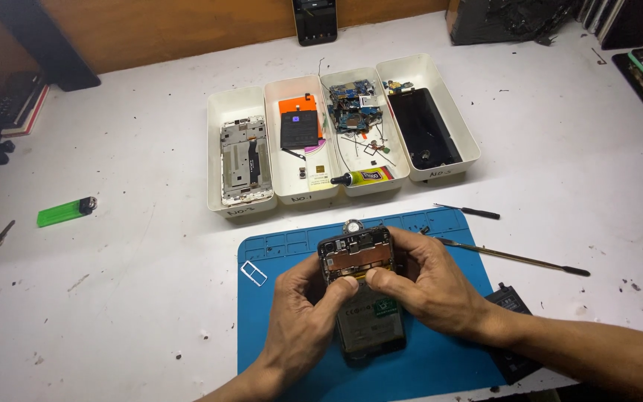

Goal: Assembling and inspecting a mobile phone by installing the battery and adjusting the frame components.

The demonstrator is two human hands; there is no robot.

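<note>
Opened phone [362,290] on blue mat [426,357], left hand [303,316] and right hand [426,286] gripping its upper half.

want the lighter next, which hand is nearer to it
Left. The left hand is on the opened phone at its left side, the side facing the green lighter far off to the left. The right hand is on the phone's far side.

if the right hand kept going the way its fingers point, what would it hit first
The right hand points left across the opened phone, so it would probably meet the left hand first; their thumbs nearly touch already.
</note>
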